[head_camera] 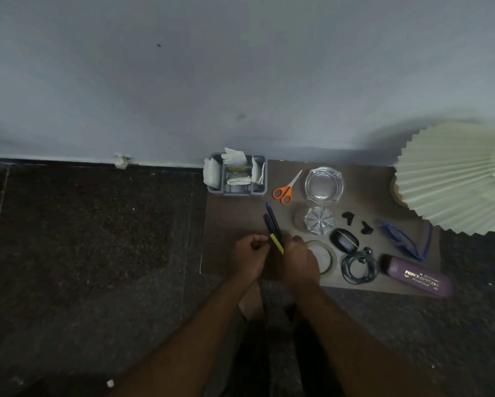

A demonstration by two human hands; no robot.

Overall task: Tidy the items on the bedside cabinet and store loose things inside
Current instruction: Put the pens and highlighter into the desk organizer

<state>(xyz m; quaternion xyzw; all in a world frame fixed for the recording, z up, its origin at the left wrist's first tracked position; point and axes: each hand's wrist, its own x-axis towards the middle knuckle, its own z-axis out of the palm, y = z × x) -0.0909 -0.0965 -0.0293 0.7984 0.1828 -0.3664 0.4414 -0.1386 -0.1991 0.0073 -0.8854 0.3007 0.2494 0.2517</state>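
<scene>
Two dark pens (272, 219) tilt above the brown cabinet (235, 224).

Pale grey wall (183, 67), dark speckled floor (83, 239), small white scrap (110, 383) on it

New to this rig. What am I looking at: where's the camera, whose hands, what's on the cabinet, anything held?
No robot: a person works with bare hands. The one picture comes from a wide-angle camera worn on the head, looking down. The right hand grips two dark pens; the left hand is curled beside them, contact unclear. On the cabinet top: a grey organiser with tissues, orange scissors, a glass ashtray, two earbuds, a black case, a coiled cable, blue glasses, a purple case. A pleated lampshade stands at right.
</scene>
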